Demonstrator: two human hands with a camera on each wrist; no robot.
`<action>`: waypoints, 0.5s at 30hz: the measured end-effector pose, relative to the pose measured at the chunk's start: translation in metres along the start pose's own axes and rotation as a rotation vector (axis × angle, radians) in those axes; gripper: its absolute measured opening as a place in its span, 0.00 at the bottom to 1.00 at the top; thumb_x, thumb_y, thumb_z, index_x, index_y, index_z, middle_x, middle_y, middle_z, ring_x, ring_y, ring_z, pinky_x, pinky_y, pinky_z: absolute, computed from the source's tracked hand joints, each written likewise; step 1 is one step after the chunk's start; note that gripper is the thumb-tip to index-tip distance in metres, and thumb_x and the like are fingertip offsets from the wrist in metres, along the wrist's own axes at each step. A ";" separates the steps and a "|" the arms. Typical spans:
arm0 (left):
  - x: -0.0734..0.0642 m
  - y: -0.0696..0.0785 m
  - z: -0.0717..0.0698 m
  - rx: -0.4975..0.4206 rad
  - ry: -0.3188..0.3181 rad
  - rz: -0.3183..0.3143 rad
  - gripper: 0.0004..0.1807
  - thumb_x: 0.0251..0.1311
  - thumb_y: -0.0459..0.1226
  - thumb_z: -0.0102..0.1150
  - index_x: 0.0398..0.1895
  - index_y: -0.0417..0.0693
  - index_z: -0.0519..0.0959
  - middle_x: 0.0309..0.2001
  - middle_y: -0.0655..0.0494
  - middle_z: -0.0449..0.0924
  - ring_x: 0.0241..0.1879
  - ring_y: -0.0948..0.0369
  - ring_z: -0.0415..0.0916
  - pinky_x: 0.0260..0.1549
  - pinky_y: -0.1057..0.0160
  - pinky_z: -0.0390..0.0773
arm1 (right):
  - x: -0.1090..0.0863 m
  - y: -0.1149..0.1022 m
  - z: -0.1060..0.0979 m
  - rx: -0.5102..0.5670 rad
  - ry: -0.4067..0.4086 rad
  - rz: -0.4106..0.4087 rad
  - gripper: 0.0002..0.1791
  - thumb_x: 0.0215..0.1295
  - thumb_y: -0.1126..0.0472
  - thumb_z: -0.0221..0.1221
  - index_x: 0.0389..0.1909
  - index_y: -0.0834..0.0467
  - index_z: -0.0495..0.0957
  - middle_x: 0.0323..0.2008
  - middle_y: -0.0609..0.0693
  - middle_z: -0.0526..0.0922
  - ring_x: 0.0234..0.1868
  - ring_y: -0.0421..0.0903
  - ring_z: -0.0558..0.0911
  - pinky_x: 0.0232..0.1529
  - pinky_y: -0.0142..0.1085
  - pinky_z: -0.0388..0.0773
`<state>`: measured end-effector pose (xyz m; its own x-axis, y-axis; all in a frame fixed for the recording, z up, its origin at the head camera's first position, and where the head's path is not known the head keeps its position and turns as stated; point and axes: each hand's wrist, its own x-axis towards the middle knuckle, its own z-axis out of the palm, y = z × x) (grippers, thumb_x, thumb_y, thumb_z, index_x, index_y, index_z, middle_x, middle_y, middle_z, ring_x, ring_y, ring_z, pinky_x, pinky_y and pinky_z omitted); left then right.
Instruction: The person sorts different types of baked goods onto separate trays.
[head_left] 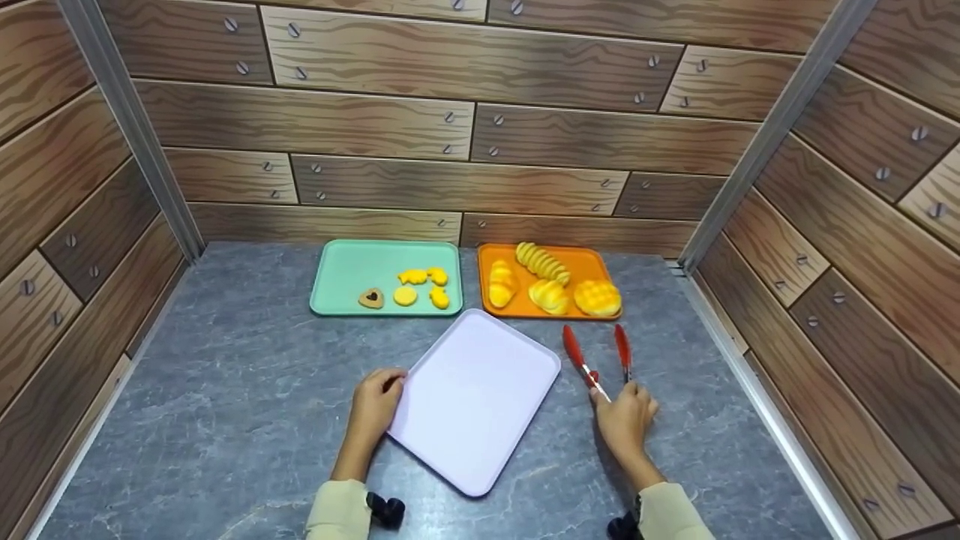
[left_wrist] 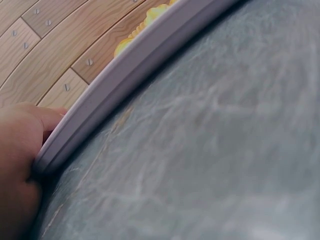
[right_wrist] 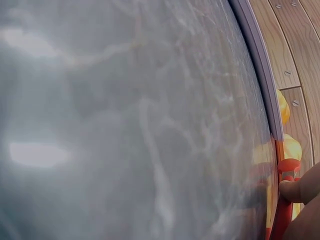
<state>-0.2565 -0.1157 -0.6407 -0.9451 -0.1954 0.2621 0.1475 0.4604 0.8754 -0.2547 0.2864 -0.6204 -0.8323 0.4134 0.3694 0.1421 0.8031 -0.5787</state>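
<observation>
A pale lilac tray [head_left: 476,405] lies turned at an angle on the grey marbled table. My left hand [head_left: 377,401] grips its left edge, and in the left wrist view the fingers [left_wrist: 50,117] reach over the tray's rim [left_wrist: 100,92]. To the right of the tray, my right hand [head_left: 626,420] holds a pair of tongs with red tips [head_left: 574,346], their arms spread apart and pointing at the back wall. The right wrist view shows the thumb [right_wrist: 290,190] against the tongs' red part [right_wrist: 282,215].
At the back left sits a green tray [head_left: 352,274] bearing several small yellow pieces and a heart-centred cookie [head_left: 370,298]. Beside it, an orange tray [head_left: 589,262] carries toy breads, among them a round bun [head_left: 598,298] and a twisted loaf [head_left: 542,262]. Wood-patterned walls enclose three sides.
</observation>
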 end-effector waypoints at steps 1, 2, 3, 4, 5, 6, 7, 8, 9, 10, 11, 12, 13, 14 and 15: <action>0.000 0.000 0.000 0.001 0.001 0.003 0.08 0.65 0.31 0.60 0.42 0.44 0.88 0.44 0.48 0.87 0.49 0.51 0.82 0.52 0.49 0.78 | -0.001 0.000 0.000 0.002 0.006 0.001 0.30 0.54 0.56 0.73 0.44 0.77 0.74 0.45 0.77 0.75 0.46 0.74 0.69 0.49 0.60 0.64; 0.000 0.000 -0.001 0.002 0.003 0.006 0.08 0.65 0.30 0.60 0.42 0.43 0.87 0.44 0.48 0.87 0.49 0.51 0.82 0.52 0.49 0.79 | -0.001 0.000 0.000 0.005 0.011 0.004 0.30 0.53 0.56 0.73 0.44 0.77 0.74 0.45 0.77 0.75 0.46 0.74 0.69 0.49 0.60 0.64; 0.000 0.000 -0.001 0.003 0.005 0.008 0.08 0.65 0.30 0.60 0.42 0.43 0.87 0.44 0.48 0.87 0.48 0.51 0.83 0.52 0.49 0.79 | -0.002 -0.001 0.000 0.011 0.013 0.007 0.30 0.53 0.56 0.73 0.44 0.77 0.74 0.45 0.77 0.75 0.46 0.74 0.70 0.49 0.60 0.64; 0.000 0.000 -0.001 0.001 0.008 0.008 0.08 0.64 0.30 0.60 0.42 0.43 0.87 0.44 0.47 0.87 0.48 0.51 0.83 0.51 0.49 0.79 | -0.002 -0.001 0.001 0.016 0.010 0.012 0.30 0.53 0.56 0.73 0.44 0.77 0.74 0.45 0.78 0.75 0.47 0.74 0.70 0.50 0.60 0.64; 0.000 0.000 -0.002 -0.003 0.011 0.006 0.08 0.64 0.30 0.60 0.41 0.43 0.87 0.44 0.47 0.87 0.48 0.51 0.83 0.51 0.49 0.79 | -0.002 -0.001 0.001 0.022 0.003 0.018 0.31 0.53 0.55 0.73 0.44 0.78 0.74 0.46 0.78 0.75 0.47 0.74 0.70 0.51 0.60 0.64; 0.000 0.000 -0.002 -0.006 0.013 0.002 0.08 0.65 0.30 0.60 0.41 0.43 0.87 0.44 0.47 0.87 0.48 0.51 0.83 0.51 0.49 0.79 | -0.002 -0.002 0.001 0.027 -0.009 0.026 0.31 0.55 0.55 0.72 0.45 0.78 0.74 0.47 0.78 0.75 0.48 0.74 0.69 0.52 0.60 0.64; 0.000 0.000 -0.002 -0.009 0.013 -0.002 0.08 0.65 0.30 0.60 0.41 0.43 0.87 0.44 0.47 0.87 0.48 0.51 0.83 0.51 0.49 0.79 | -0.001 -0.002 0.000 0.030 -0.024 0.032 0.31 0.56 0.54 0.71 0.45 0.78 0.74 0.48 0.78 0.74 0.49 0.74 0.69 0.52 0.60 0.63; 0.000 0.000 -0.002 -0.010 0.012 -0.007 0.08 0.65 0.30 0.60 0.42 0.43 0.87 0.44 0.47 0.87 0.49 0.51 0.82 0.52 0.49 0.79 | -0.001 -0.002 -0.001 0.031 -0.041 0.039 0.31 0.58 0.54 0.70 0.46 0.78 0.74 0.49 0.78 0.74 0.50 0.74 0.69 0.53 0.61 0.63; -0.001 0.000 -0.002 -0.010 0.010 -0.010 0.08 0.65 0.30 0.60 0.42 0.43 0.87 0.44 0.47 0.87 0.49 0.50 0.82 0.52 0.49 0.79 | 0.000 -0.002 -0.002 0.031 -0.060 0.045 0.31 0.59 0.53 0.68 0.47 0.78 0.73 0.50 0.78 0.73 0.51 0.74 0.68 0.54 0.61 0.63; -0.001 0.000 -0.001 -0.009 0.007 -0.012 0.08 0.65 0.30 0.60 0.42 0.43 0.87 0.44 0.47 0.86 0.49 0.50 0.82 0.52 0.49 0.79 | 0.000 -0.002 -0.003 0.031 -0.079 0.052 0.31 0.61 0.52 0.67 0.48 0.78 0.73 0.51 0.78 0.73 0.52 0.74 0.68 0.55 0.61 0.63; -0.001 0.000 -0.001 -0.006 0.004 -0.015 0.09 0.65 0.31 0.60 0.43 0.44 0.87 0.45 0.47 0.86 0.50 0.50 0.82 0.52 0.49 0.79 | 0.001 -0.001 -0.004 0.031 -0.097 0.057 0.31 0.62 0.52 0.65 0.49 0.78 0.72 0.52 0.78 0.72 0.53 0.74 0.68 0.56 0.62 0.63; -0.002 0.000 -0.001 -0.003 0.001 -0.018 0.09 0.65 0.31 0.60 0.43 0.44 0.87 0.45 0.48 0.86 0.50 0.50 0.82 0.53 0.49 0.79 | 0.002 -0.001 -0.006 0.030 -0.112 0.063 0.32 0.64 0.52 0.64 0.50 0.78 0.71 0.53 0.78 0.71 0.54 0.74 0.67 0.56 0.62 0.62; -0.002 0.000 -0.001 -0.003 0.000 -0.022 0.09 0.65 0.31 0.60 0.43 0.44 0.87 0.45 0.48 0.86 0.50 0.51 0.82 0.53 0.49 0.79 | 0.002 -0.001 -0.008 0.032 -0.126 0.067 0.31 0.65 0.52 0.63 0.51 0.79 0.71 0.54 0.78 0.70 0.55 0.75 0.67 0.57 0.63 0.62; -0.003 -0.001 -0.001 -0.002 0.004 -0.025 0.09 0.65 0.31 0.60 0.43 0.44 0.87 0.45 0.48 0.87 0.50 0.50 0.82 0.53 0.49 0.79 | 0.003 -0.002 -0.010 0.035 -0.139 0.068 0.31 0.65 0.52 0.62 0.52 0.78 0.70 0.55 0.78 0.70 0.56 0.75 0.67 0.58 0.63 0.62; -0.003 -0.001 -0.001 -0.002 0.010 -0.030 0.09 0.65 0.31 0.60 0.43 0.44 0.88 0.45 0.48 0.87 0.50 0.51 0.82 0.53 0.49 0.79 | 0.003 -0.003 -0.012 0.037 -0.147 0.066 0.31 0.66 0.52 0.61 0.53 0.78 0.69 0.55 0.78 0.69 0.56 0.75 0.67 0.59 0.63 0.62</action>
